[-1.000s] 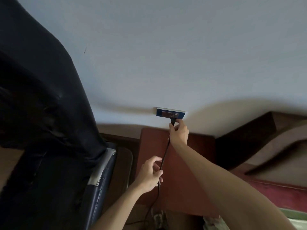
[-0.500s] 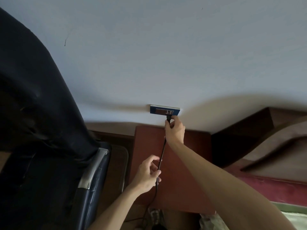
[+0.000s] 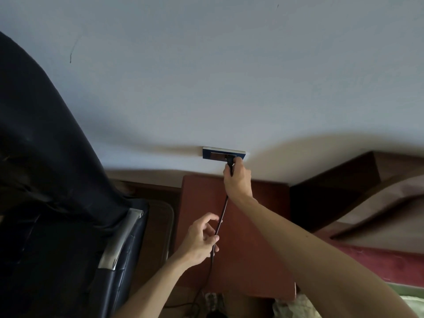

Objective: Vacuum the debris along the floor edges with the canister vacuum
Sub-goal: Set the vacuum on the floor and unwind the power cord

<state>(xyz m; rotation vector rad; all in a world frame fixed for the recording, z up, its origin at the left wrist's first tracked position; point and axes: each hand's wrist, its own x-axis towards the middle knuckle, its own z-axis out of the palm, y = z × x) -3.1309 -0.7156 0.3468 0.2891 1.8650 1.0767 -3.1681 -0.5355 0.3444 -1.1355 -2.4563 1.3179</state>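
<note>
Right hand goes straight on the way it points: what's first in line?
The wall socket: the right hand grips the plug right at it, apparently already seated, though depth is unclear.

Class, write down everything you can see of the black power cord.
The power cord is thin, black and rubbery-looking. Its plug meets the blue wall socket, gripped by the right hand. The cord runs straight down in front of a red-brown cabinet, through the left hand's curled fingers, then curves toward the floor, its far end out of sight.
</note>
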